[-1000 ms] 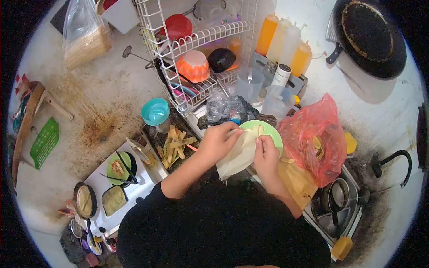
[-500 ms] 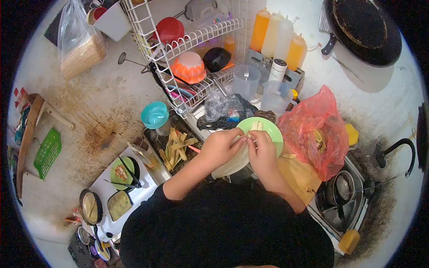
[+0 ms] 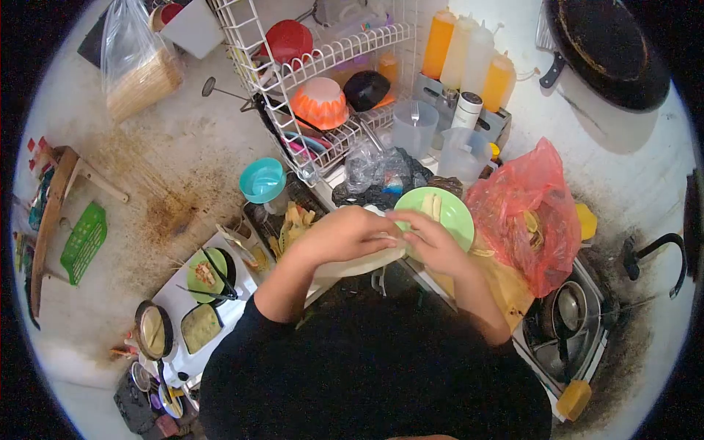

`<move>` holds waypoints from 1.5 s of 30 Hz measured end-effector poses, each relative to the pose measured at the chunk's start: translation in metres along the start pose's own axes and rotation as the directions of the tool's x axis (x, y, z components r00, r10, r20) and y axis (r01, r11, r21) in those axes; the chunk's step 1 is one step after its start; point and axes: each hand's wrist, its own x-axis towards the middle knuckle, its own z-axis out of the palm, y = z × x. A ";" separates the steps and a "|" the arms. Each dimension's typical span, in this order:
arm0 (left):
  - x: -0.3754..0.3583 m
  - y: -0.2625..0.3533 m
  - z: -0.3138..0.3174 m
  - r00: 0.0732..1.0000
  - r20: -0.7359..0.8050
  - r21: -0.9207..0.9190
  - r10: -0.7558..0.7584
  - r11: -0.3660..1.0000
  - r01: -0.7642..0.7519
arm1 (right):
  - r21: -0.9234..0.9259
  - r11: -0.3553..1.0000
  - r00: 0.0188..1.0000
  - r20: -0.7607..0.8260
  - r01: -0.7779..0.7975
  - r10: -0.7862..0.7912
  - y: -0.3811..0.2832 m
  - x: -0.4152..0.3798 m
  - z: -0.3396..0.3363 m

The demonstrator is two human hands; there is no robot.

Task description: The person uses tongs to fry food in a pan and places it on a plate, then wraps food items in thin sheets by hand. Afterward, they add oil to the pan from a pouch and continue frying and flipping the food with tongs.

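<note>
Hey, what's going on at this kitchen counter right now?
A person in a dark top is working a pale, thin sheet with both hands. The left hand lies over it and the right hand pinches its edge, beside a green plate holding pale strips. A red plastic bag sits to the right, a white dish rack behind.

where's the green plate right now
In the head view, the green plate sits just right of centre, right behind the right hand, with the red plastic bag on its right.
</note>
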 end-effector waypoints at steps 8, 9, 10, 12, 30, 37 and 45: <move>-0.016 0.010 -0.030 0.999 0.054 -0.147 -0.001 0.989 0.009 | 0.346 0.935 0.953 0.301 -0.076 -0.034 -0.002 0.004 -0.010; -0.018 0.011 -0.030 1.000 0.028 -0.163 0.006 0.987 -0.001 | 0.332 0.941 0.966 0.258 -0.072 -0.017 -0.004 0.004 -0.009; -0.019 0.011 -0.030 1.000 0.002 -0.178 0.013 0.984 -0.012 | 0.318 0.945 0.977 0.214 -0.069 -0.001 -0.007 0.004 -0.008; -0.022 0.009 -0.029 0.999 -0.047 -0.176 0.007 0.984 -0.015 | 0.208 0.978 0.997 0.071 0.004 -0.019 -0.017 0.005 -0.006; -0.020 0.018 0.007 0.840 -0.529 -0.091 -0.122 0.992 0.086 | -0.237 0.956 0.936 -0.264 0.173 -0.235 -0.043 0.008 0.010; -0.023 0.006 -0.003 0.962 -0.254 -0.338 -0.095 0.941 0.004 | -0.229 0.950 0.944 -0.203 0.212 -0.259 -0.047 0.006 0.005; -0.017 0.003 0.004 0.978 -0.063 -0.712 -0.201 0.695 0.097 | -0.373 0.840 0.883 -0.102 0.394 -0.459 -0.054 0.003 0.001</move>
